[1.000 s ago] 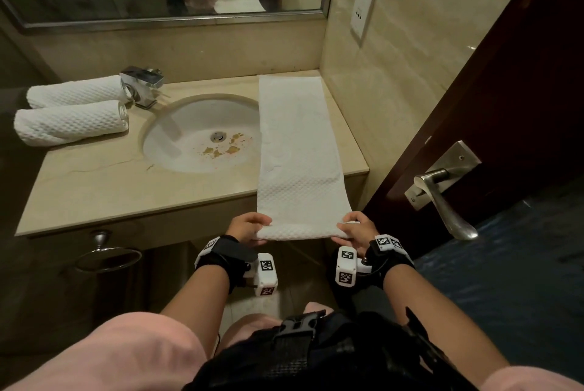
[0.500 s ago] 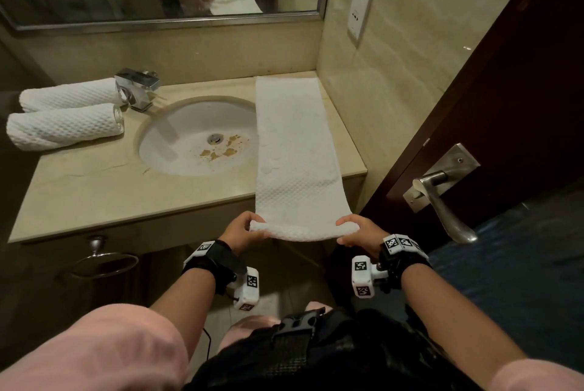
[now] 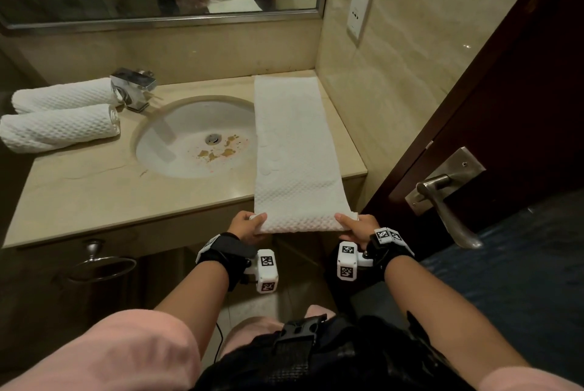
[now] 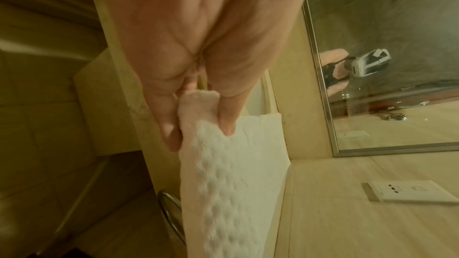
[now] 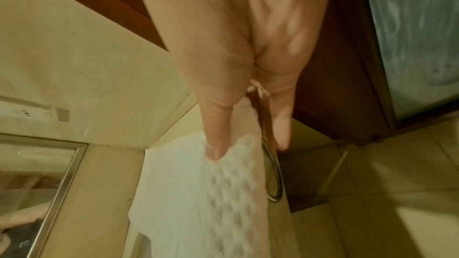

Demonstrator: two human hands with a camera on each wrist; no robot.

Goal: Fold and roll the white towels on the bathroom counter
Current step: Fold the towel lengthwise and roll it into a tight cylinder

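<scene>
Beige counter [image 3: 94, 188], frame centre: folded towel [image 3: 294, 150] runs along right side, near end rolled, overhanging. Left hand [image 3: 245, 226] and right hand [image 3: 355, 227] pinch roll ends; under-fingers hidden.

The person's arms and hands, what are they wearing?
Both forearms are bare below short pink sleeves. Each wrist carries a black strap with a white camera block bearing black-and-white square markers. The left hand and right hand are ungloved. A thin black cable hangs below the left forearm.
</scene>
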